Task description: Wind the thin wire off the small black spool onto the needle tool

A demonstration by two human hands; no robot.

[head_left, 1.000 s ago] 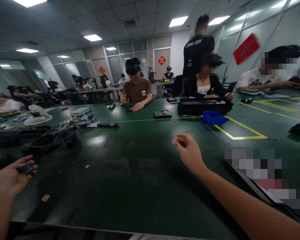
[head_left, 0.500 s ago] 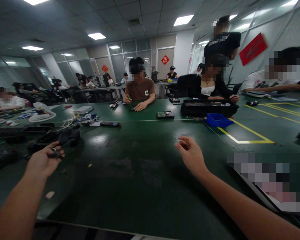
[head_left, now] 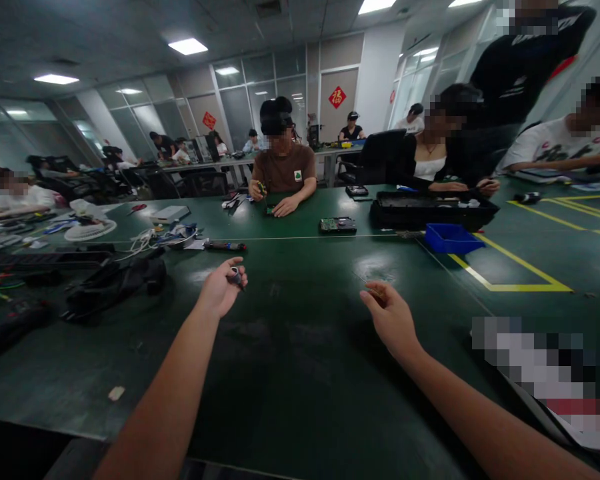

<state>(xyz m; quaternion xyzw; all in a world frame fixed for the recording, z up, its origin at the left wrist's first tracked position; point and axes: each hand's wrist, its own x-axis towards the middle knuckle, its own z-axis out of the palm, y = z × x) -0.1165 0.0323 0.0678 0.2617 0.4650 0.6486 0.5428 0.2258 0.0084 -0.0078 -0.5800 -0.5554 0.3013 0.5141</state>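
Note:
My left hand (head_left: 223, 287) is raised over the green table, its fingers closed around a small dark piece (head_left: 236, 277) with a pale round end; I cannot make out its kind. To its right, my right hand (head_left: 390, 313) pinches a thin metal rod (head_left: 366, 283), only faintly visible at the fingertips. Most of the rod is hidden by the fingers. The hands are apart, with bare table surface (head_left: 300, 373) between and below them. Beyond my left hand lies a dark pen-shaped tool (head_left: 225, 245). A hard drive (head_left: 338, 225) rests farther back, ahead of my right hand.
A blue bin (head_left: 453, 240) stands by a long black case (head_left: 433, 212) at the right. Black gear (head_left: 115, 287) and cables (head_left: 143, 243) crowd the left. Across the table, a person in a brown shirt (head_left: 285, 173) handles a small board. A blurred-out panel (head_left: 545, 380) lies near right.
My left hand has moved right from beside the black gear toward the middle, still holding the dark piece. My right hand keeps its pinch and has barely moved. The view has shifted slightly.

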